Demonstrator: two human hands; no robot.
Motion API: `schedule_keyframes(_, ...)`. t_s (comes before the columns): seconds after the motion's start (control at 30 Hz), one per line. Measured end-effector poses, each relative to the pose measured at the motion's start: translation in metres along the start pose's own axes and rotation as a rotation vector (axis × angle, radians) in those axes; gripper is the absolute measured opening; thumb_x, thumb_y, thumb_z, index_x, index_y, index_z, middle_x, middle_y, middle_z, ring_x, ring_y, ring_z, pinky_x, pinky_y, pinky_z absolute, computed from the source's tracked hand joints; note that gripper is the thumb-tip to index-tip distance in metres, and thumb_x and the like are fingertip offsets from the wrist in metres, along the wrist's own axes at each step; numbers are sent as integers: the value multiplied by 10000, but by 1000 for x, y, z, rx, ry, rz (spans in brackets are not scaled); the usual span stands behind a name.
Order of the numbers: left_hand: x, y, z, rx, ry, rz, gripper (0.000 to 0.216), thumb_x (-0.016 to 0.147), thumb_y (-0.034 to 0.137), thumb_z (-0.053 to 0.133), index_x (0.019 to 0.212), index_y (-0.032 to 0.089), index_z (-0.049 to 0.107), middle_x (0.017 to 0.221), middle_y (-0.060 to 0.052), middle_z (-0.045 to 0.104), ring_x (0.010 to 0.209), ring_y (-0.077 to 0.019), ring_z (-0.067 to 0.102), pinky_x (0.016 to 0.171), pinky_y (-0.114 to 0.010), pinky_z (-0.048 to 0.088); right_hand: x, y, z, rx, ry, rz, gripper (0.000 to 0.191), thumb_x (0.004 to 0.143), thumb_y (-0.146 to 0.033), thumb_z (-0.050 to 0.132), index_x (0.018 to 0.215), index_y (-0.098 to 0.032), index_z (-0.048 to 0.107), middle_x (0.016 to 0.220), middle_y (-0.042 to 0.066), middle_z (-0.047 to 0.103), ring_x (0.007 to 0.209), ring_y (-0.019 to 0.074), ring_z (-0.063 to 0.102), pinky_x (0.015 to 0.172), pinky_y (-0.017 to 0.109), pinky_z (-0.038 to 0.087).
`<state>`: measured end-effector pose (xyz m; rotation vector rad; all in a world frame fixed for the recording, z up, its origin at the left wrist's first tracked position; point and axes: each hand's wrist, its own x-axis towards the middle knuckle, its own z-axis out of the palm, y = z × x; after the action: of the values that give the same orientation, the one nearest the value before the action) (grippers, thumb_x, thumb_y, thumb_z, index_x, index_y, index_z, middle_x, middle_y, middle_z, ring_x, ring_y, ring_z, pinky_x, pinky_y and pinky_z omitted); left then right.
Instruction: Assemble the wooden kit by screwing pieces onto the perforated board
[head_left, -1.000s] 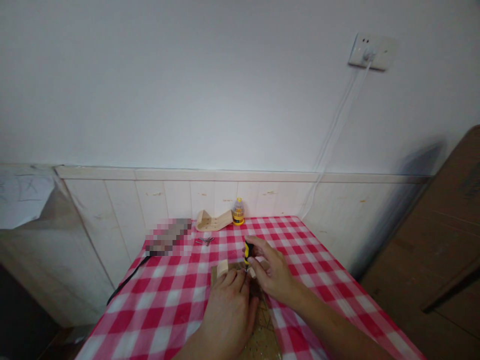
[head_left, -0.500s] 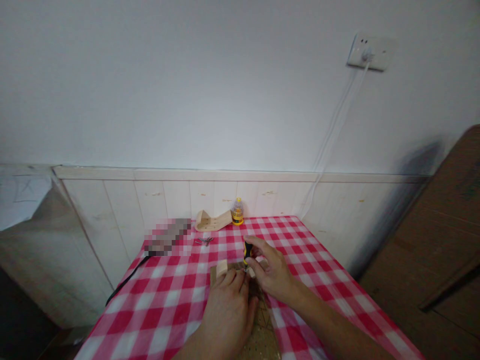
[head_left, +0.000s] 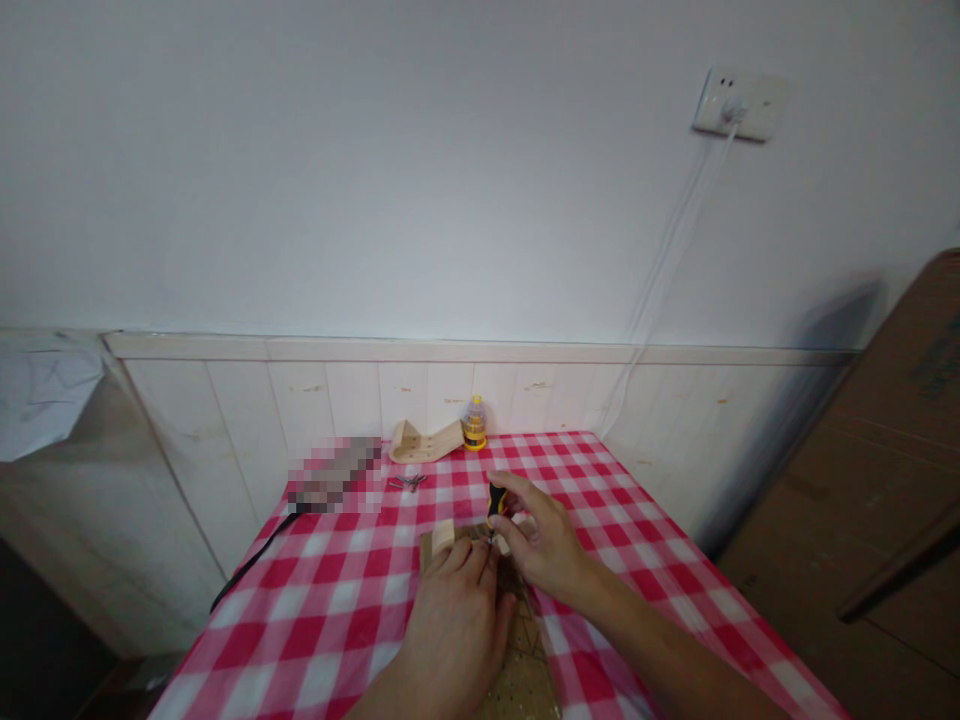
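Observation:
My right hand (head_left: 541, 545) pinches a small black and yellow screwdriver (head_left: 495, 503) that stands upright, tip down on a perforated wooden board (head_left: 521, 680). My left hand (head_left: 457, 625) lies flat on that board with its fingers stretched toward the screwdriver's tip. A small pale wooden block (head_left: 443, 536) stands on the board just beyond the left fingertips. The board rests on a table with a red and white checked cloth (head_left: 337, 600).
At the table's far edge lie a curved wooden piece (head_left: 424, 443), a yellow bit holder with a clear cap (head_left: 475, 425) and a few loose screws (head_left: 409, 482). A black strap (head_left: 251, 565) hangs off the left edge. A brown cabinet (head_left: 885, 500) stands at the right.

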<state>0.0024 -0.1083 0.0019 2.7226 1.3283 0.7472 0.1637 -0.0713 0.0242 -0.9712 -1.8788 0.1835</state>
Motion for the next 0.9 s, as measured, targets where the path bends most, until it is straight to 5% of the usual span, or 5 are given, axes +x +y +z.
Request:
schedule_keyframes(0.47,2,-1,-2,-13,-15,1,389,922,209,552,1282,123,671,1185,-147,717,1132,-328,624,997,-527,524,-2,-4,-1,-22,-1,-44,529,863,-112,591,1362,-281,546,1262,85,709,1095,246,706,942,428,593)
schedule_keyframes(0.7,1,0,-2,-16,-31,-11,399,918,222,558,1282,108,673,1186,-151,718,1129,-332,622,1000,-530,522,-4,2,3,109,-26,59,529,891,-103,543,1378,-310,513,1118,49,732,926,201,728,791,352,619)
schedule_keyframes(0.9,0,0,0,-6,-23,-15,385,931,225,545,1267,101,686,1186,-152,723,1123,-332,629,1006,-533,519,-3,5,3,81,-10,47,563,867,-89,565,1382,-310,513,1118,44,728,910,193,717,816,357,597)
